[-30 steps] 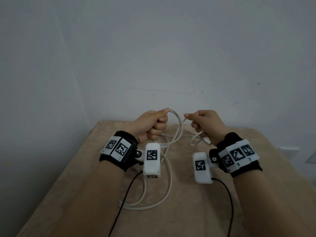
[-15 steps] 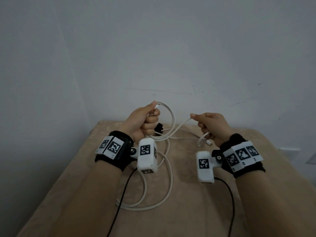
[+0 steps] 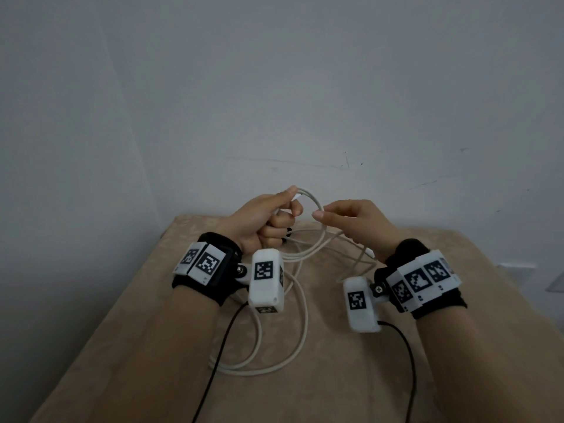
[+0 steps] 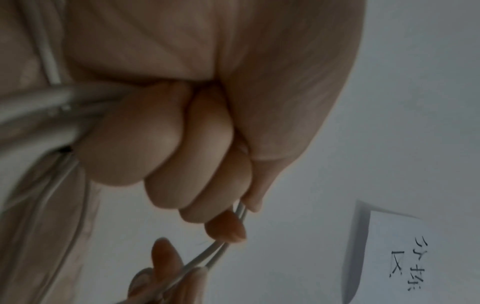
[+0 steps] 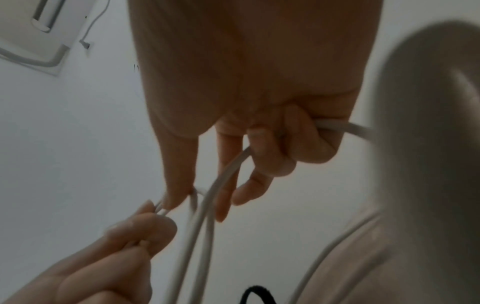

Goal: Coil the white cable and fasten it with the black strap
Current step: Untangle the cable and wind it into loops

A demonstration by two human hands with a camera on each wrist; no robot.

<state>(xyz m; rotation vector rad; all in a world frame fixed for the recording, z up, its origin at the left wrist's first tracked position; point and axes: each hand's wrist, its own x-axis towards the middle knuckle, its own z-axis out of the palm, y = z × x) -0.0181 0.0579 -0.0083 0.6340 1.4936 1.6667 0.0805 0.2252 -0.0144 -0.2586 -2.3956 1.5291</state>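
White and thin, the cable (image 3: 317, 209) arches in a small raised loop between our two hands, above the far half of the tabletop (image 3: 335, 392). Our left hand (image 3: 262, 222) is a closed fist around gathered strands, thumb on top pinching the cable where it leaves the fist; the left wrist view shows the fingers (image 4: 161, 144) curled tight with two strands running out under the thumb tip. Our right hand (image 3: 351, 224), at 3 o'clock from the left and very near it, holds the cable too: in the right wrist view one strand (image 5: 223, 170) passes through the bent fingers (image 5: 270, 156), with the thumb tip touching the loop beside the left thumb. From the hands the cable drops toward 6 o'clock and lies in long slack loops (image 3: 274, 361) on the beige cloth, reaching to the near middle. A small black piece (image 3: 288, 232), likely the strap, peeks out just under the left fist; we cannot tell how it sits on the cable. Each wrist wears a black band with printed markers (image 3: 210, 264) and a white camera block (image 3: 265, 279), a black lead (image 3: 213, 361) trailing toward us. A grey wall (image 3: 274, 87) stands behind.
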